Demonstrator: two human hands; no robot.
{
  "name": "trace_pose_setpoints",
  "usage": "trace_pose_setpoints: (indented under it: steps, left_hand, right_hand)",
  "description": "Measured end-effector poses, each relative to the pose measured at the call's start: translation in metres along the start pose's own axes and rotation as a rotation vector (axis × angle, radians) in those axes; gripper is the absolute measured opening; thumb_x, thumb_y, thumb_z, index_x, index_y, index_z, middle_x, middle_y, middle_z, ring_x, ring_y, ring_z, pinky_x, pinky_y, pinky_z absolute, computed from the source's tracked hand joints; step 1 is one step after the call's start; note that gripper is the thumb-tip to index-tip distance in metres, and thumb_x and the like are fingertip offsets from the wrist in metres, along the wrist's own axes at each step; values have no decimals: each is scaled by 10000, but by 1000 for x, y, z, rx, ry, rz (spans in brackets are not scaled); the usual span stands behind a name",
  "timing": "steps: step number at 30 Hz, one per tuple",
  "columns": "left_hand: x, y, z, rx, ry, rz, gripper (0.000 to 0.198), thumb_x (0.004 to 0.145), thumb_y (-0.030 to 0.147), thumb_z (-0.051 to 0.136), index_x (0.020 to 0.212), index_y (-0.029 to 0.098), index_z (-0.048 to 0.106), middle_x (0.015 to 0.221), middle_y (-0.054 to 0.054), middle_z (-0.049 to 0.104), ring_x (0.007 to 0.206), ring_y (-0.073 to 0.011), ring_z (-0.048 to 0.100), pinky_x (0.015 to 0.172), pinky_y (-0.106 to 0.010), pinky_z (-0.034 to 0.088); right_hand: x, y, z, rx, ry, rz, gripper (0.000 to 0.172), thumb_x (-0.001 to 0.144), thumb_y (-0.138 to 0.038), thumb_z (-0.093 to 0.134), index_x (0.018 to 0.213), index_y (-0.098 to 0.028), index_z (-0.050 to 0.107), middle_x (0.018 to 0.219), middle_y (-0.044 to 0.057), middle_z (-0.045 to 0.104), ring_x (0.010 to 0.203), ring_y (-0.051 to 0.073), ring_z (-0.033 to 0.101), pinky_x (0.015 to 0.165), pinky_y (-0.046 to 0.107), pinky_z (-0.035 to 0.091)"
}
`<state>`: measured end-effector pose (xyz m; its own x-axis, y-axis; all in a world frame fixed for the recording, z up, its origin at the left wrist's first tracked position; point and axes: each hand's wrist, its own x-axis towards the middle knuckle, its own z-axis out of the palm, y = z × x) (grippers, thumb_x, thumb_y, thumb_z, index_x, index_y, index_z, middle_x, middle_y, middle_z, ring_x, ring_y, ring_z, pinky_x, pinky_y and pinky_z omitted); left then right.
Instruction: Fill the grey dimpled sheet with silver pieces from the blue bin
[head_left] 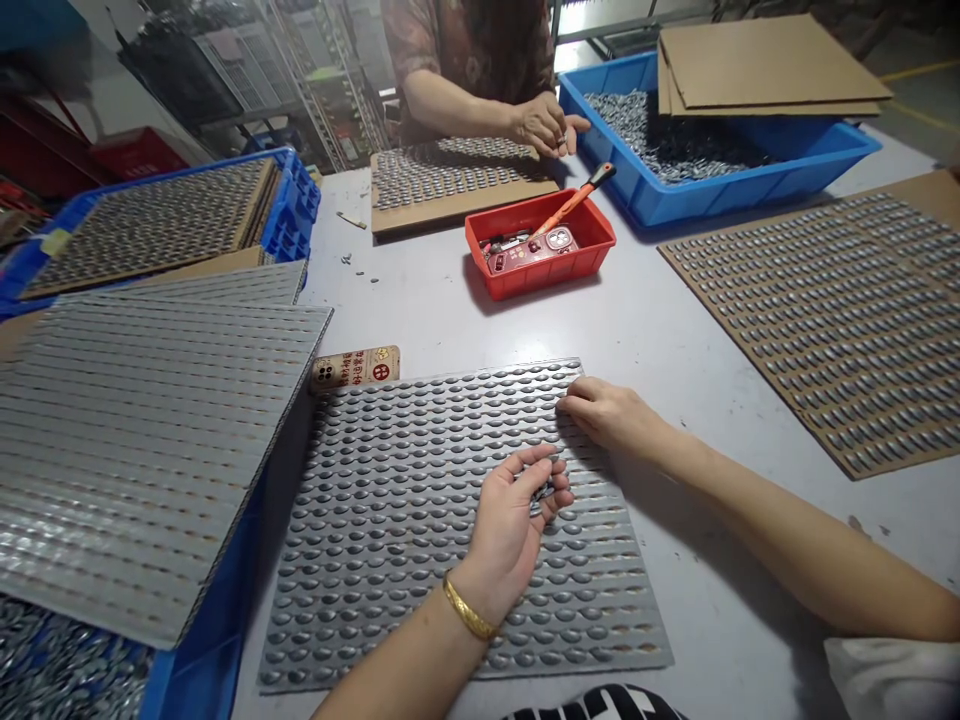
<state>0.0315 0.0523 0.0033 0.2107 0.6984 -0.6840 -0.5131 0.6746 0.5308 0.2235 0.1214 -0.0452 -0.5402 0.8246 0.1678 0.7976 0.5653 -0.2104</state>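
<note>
The left grip point(514, 510), held over the grey board point(626, 590), curls around a few small metal pieces point(541, 492). Ahead and to its right, the right grip point(611, 412) bends down near the board's far right corner, fingers drawn together; whether they pinch a piece cannot be told. The board lies on the counter point(420, 320), its rows of pieces spreading around the left grip. Farther ahead of the right grip sits a red tray point(551, 280).
</note>
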Motion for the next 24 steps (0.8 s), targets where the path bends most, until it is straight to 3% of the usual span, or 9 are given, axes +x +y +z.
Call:
trace_pose_setpoints:
  steps: [7,11,15,21,24]
  left_hand:
    - [1,0,-1,-3,-4,8,232,717,201,747,924,139,663,843,-62,661,693,-110,609,671,-239,501]
    - [3,0,-1,13,-12,21,216,721,222,755,878,150,626,834,-49,656,691,-105,606,664,-232,500]
    - [5,-3,2,37,-27,35,237,704,243,778,866,145,635,751,-21,616,676,-96,582,657,-222,500]
    - [9,-8,7,34,-35,42,267,668,214,793,889,137,664,741,-28,631,672,-100,588,647,-216,499]
    - [8,-8,8,41,-18,35,268,660,196,792,888,133,668,754,-36,643,670,-102,594,639,-218,501]
  right_hand:
    - [-1,6,1,204,47,37,272,924,-167,414,957,-209,681,882,72,621,790,175,556,633,270,432]
    - [-11,8,-8,403,156,86,251,934,-202,438,1077,-207,645,980,86,643,824,179,607,707,317,497]
    - [-26,-12,-23,642,173,175,203,909,-239,509,1042,-215,660,962,81,663,797,178,619,626,301,502]
    - [-38,-45,-27,936,96,166,194,903,-241,536,1055,-220,655,984,72,666,842,169,624,666,299,538]
    - [-37,-49,-24,1056,118,301,170,889,-284,582,1027,-215,653,951,57,671,832,165,633,680,304,552]
